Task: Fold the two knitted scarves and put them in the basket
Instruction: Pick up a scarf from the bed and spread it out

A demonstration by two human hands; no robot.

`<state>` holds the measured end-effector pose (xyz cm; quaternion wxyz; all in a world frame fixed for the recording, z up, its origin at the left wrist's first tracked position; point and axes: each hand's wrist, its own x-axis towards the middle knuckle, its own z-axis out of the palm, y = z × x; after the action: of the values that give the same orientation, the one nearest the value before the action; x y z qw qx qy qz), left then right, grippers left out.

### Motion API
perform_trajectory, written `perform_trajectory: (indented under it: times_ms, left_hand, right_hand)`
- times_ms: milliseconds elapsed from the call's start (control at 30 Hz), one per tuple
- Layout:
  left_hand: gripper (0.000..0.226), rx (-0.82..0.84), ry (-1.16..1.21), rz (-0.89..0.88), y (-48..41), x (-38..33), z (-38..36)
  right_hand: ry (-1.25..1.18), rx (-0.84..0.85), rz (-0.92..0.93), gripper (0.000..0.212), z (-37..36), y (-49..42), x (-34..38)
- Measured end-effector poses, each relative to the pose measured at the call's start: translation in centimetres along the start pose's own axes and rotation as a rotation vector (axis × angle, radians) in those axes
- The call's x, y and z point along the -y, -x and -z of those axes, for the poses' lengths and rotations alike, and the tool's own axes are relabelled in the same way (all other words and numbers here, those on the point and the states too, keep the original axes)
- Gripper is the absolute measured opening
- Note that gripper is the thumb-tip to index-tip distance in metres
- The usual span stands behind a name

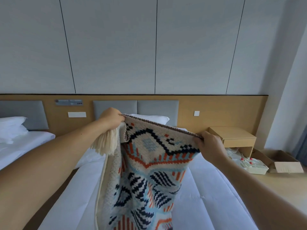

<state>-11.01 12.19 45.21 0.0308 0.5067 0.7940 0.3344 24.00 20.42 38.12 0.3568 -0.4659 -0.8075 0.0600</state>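
A knitted scarf (146,171) with a cream, navy, orange and light blue pattern hangs in front of me above the white bed (207,196). My left hand (112,117) grips its top left corner, where a cream fringe (106,143) dangles below the fist. My right hand (210,145) pinches the top right corner. The top edge is stretched between both hands and the scarf hangs doubled, its lower part running out of the frame. No second scarf and no basket are in view.
A pillow (154,118) lies at the head of this bed. A second bed (25,143) with a pillow stands to the left. To the right are a wooden bedside table (232,136), a cream plastic box (250,166) and an open cardboard box (282,161) on the floor.
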Motion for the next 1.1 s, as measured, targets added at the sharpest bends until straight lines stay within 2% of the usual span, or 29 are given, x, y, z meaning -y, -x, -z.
perform_trajectory:
  times_ms: [100, 233, 267, 400, 533, 633, 733, 767, 833, 967, 1033, 1100]
  left_hand:
    - [0.026, 0.013, 0.03, 0.005, 0.1, 0.2, 0.8]
    - [0.031, 0.015, 0.036, 0.013, 0.3, 0.5, 1.2]
    - [0.031, 0.013, 0.039, 0.016, 0.3, 0.6, 1.2]
    - [0.023, 0.011, 0.03, 0.028, 0.6, 0.9, 1.4]
    - [0.027, 0.004, 0.029, 0.036, 0.7, 1.2, 1.6]
    - [0.025, 0.0, 0.038, 0.039, 0.7, 1.4, 1.6]
    - [0.025, -0.003, 0.017, 0.036, 0.8, 1.4, 1.5]
    - [0.024, -0.004, 0.01, 0.034, 0.8, 1.3, 1.5]
    - [0.024, -0.007, 0.005, 0.03, 0.9, 1.2, 1.4]
    - [0.023, -0.007, 0.003, 0.013, 0.8, 1.2, 1.4]
    - [0.024, -0.004, 0.008, -0.005, 0.6, 1.0, 1.2]
    - [0.024, -0.001, 0.012, -0.011, 0.5, 0.8, 1.1]
  right_hand:
    - [-0.14, -0.008, 0.097, 0.026, 0.4, 0.5, -0.5]
    - [-0.105, -0.001, 0.434, 0.027, 1.1, 1.0, -0.4]
    - [-0.101, 0.014, 0.46, 0.026, 1.0, 0.9, -0.4]
    - [-0.124, 0.143, 0.295, 0.029, 1.1, 0.6, -0.2]
    - [-0.099, 0.126, 0.422, 0.031, 1.4, 1.2, 0.0]
    - [-0.11, 0.105, 0.511, 0.024, 1.0, 1.1, 0.1]
    - [-0.153, 0.21, 0.27, 0.009, 1.2, 0.7, 0.6]
    - [-0.158, 0.233, 0.204, 0.014, 1.0, 0.6, 0.5]
    - [-0.095, 0.215, 0.157, 0.021, 1.0, 0.4, 0.0]
    - [-0.069, 0.075, 0.094, 0.031, 1.5, 0.0, -0.9]
    - [-0.096, 0.043, 0.072, 0.031, 1.8, -0.2, -0.7]
    - [-0.149, 0.065, 0.065, 0.021, 1.9, -0.2, -0.6]
